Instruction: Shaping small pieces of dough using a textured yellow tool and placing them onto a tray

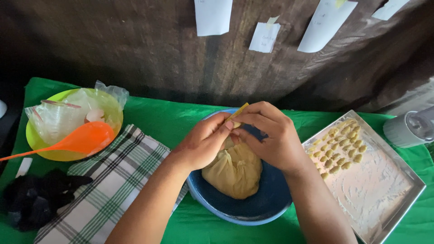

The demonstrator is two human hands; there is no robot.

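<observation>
Over the blue bowl (pixel 266 205) we keep our left hand (pixel 203 142) and right hand (pixel 271 135) together, fingertips pinched on a small yellow bit of dough (pixel 238 113) just above the big dough lump (pixel 235 171) lying in that bowl; to the right, a floured metal tray (pixel 384 190) with rows of dough pieces (pixel 341 144); to the left, a checked cloth (pixel 113 180), a green plate (pixel 34 140) with plastic bag (pixel 68 115) and orange spoon (pixel 83 139); all on a green tablecloth (pixel 172 117)
</observation>
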